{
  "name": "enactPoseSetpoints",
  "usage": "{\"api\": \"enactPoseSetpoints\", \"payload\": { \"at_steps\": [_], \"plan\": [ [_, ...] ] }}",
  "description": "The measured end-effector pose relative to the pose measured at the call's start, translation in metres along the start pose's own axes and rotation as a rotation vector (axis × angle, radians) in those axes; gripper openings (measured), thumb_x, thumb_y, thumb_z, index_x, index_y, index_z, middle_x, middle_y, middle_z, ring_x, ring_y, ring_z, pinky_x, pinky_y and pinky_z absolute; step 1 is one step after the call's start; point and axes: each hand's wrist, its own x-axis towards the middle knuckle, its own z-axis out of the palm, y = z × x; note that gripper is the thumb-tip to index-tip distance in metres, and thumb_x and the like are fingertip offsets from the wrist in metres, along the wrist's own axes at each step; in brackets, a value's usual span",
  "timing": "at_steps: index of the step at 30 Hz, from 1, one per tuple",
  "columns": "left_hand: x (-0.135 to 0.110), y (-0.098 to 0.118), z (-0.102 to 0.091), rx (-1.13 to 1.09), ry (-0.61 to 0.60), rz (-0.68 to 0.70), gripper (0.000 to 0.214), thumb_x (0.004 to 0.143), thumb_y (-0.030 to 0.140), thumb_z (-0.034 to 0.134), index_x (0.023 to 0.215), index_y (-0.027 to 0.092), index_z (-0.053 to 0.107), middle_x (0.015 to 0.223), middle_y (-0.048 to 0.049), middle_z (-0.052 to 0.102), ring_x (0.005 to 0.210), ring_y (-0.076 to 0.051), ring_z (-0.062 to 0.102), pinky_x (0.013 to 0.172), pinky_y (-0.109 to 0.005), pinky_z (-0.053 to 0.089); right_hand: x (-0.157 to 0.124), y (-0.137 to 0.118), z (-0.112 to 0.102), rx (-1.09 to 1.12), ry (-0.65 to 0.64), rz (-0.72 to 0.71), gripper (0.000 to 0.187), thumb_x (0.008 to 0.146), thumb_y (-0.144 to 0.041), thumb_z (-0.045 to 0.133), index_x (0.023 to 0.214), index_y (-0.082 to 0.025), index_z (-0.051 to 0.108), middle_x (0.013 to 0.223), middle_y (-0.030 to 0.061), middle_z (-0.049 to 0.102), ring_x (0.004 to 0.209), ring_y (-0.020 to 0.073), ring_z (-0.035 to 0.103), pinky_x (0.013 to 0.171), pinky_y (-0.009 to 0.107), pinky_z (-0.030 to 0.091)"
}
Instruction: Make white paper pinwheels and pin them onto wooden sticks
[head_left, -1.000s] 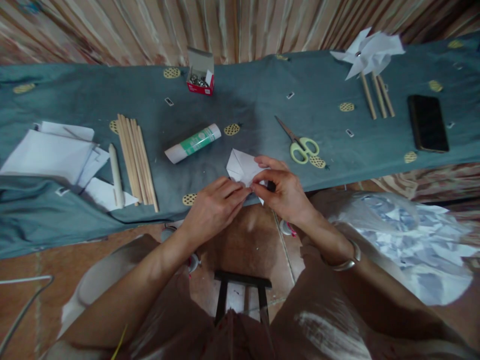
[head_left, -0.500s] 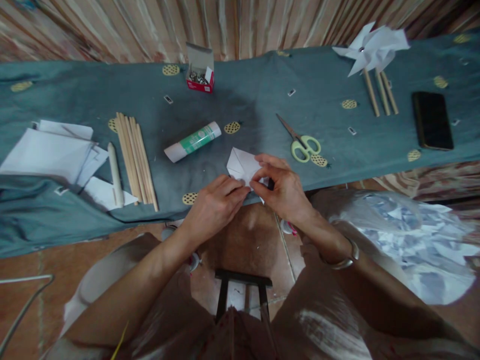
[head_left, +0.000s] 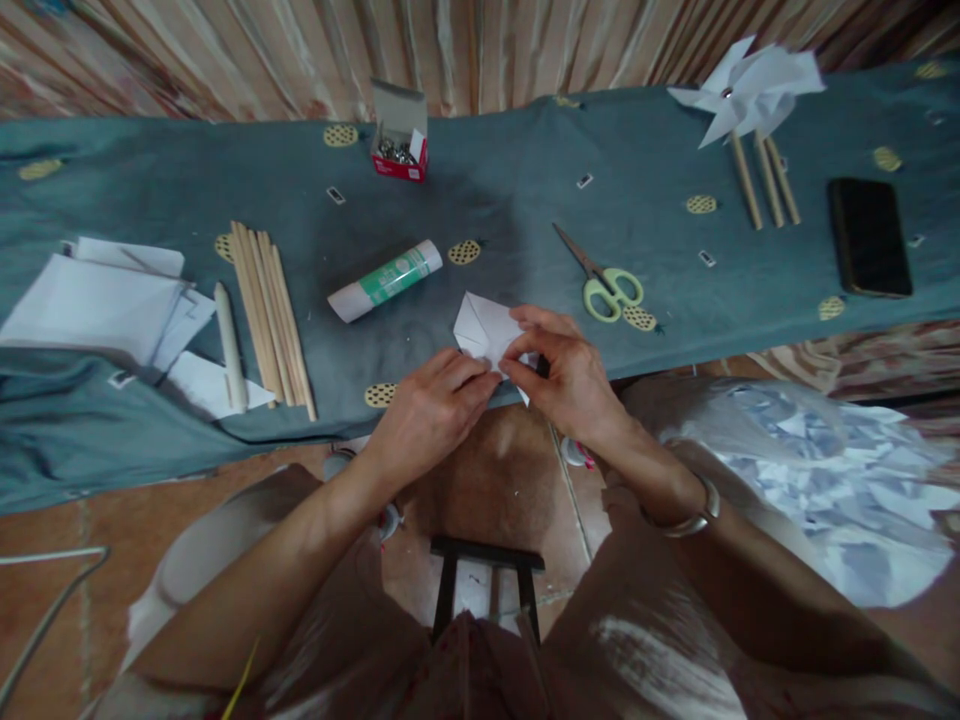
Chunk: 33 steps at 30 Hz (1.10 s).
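A folded piece of white paper (head_left: 484, 327) lies at the table's near edge, creased and partly covered by my fingers. My left hand (head_left: 435, 405) pinches its lower left edge, fingers closed. From the other side my right hand (head_left: 562, 365) grips the paper between thumb and fingers. Just beyond, to the left, lies a glue stick (head_left: 386, 282) with a green label. Scissors (head_left: 600, 275) with pale green handles rest to the right of my right hand.
Wooden sticks (head_left: 271, 315), a white pen-like tool (head_left: 230, 345) and white paper sheets (head_left: 97, 305) lie left. A red box of metal pins (head_left: 400, 155) stands at the back. Paper pinwheels (head_left: 750, 90) and a phone (head_left: 870, 238) are right; a bag of paper scraps (head_left: 832, 480) sits below.
Both hands stay almost still on the folded paper. The whole view has shifted very slightly; no object has been picked up or put down.
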Motion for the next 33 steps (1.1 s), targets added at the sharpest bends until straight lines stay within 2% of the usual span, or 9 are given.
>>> {"api": "enactPoseSetpoints", "payload": {
  "at_steps": [8, 15, 21, 26, 33],
  "plan": [
    [0.0, 0.0, 0.001, 0.012, 0.011, 0.019, 0.015, 0.094, 0.014, 0.053, 0.101, 0.012, 0.066, 0.089, -0.0073, 0.068, 0.082, -0.018, 0.06, 0.071, -0.03, 0.054, -0.001, 0.001, 0.001, -0.028, 0.0, -0.025, 0.007, 0.083, -0.021, 0.064, 0.08, -0.025, 0.068, 0.126, 0.0051, 0.062, 0.115, 0.0257, 0.058, 0.102, 0.049, 0.049],
    [0.001, 0.001, 0.001, 0.007, 0.021, 0.016, 0.014, 0.095, 0.015, 0.053, 0.096, 0.012, 0.067, 0.088, -0.0077, 0.069, 0.081, -0.018, 0.061, 0.071, -0.03, 0.055, -0.005, 0.004, 0.007, -0.05, 0.07, -0.156, 0.014, 0.089, -0.025, 0.06, 0.099, -0.028, 0.069, 0.132, 0.0041, 0.057, 0.122, 0.0284, 0.053, 0.105, 0.05, 0.045],
    [0.001, 0.001, 0.0, 0.017, 0.012, 0.011, 0.015, 0.095, 0.015, 0.053, 0.098, 0.012, 0.067, 0.089, -0.0068, 0.069, 0.082, -0.017, 0.062, 0.072, -0.029, 0.056, -0.007, 0.004, 0.008, -0.127, 0.07, -0.227, 0.019, 0.092, -0.024, 0.053, 0.1, -0.03, 0.069, 0.134, 0.0021, 0.055, 0.12, 0.027, 0.054, 0.104, 0.049, 0.047],
    [-0.001, 0.0, 0.001, 0.031, 0.003, 0.02, 0.015, 0.094, 0.014, 0.053, 0.098, 0.013, 0.067, 0.092, -0.0072, 0.069, 0.083, -0.018, 0.062, 0.071, -0.03, 0.056, -0.012, -0.001, 0.01, -0.195, 0.038, -0.266, 0.023, 0.094, -0.022, 0.046, 0.102, -0.027, 0.066, 0.138, 0.0071, 0.055, 0.124, 0.0303, 0.05, 0.104, 0.052, 0.046],
    [-0.001, -0.001, 0.0, 0.014, -0.001, 0.013, 0.013, 0.093, 0.014, 0.055, 0.093, 0.011, 0.067, 0.09, -0.0083, 0.068, 0.083, -0.019, 0.06, 0.073, -0.031, 0.056, -0.021, -0.005, 0.02, -0.349, 0.009, -0.315, 0.033, 0.094, -0.014, 0.04, 0.121, -0.022, 0.056, 0.142, 0.0126, 0.053, 0.128, 0.0314, 0.049, 0.1, 0.054, 0.046]
  ]
}}
